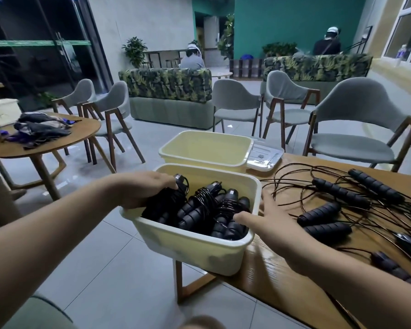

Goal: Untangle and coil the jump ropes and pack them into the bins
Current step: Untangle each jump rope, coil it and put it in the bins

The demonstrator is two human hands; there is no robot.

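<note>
A cream bin (190,243) sits at the left end of the wooden table (278,276), overhanging its edge. Inside lie several coiled jump ropes (207,210) with black foam handles. My left hand (142,191) is in the bin's left side, closed over one coiled rope bundle (166,205). My right hand (268,224) rests on the bin's right rim, fingers spread, thumb inside touching the ropes. A second cream bin (207,148) stands empty behind the first. Loose tangled ropes (342,200) with black handles spread over the table to the right.
A white lid (264,157) lies beside the empty bin. Grey chairs (356,129) stand beyond the table. A round wooden table (45,141) with clothing is at the left. Two seated people are far back near patterned sofas.
</note>
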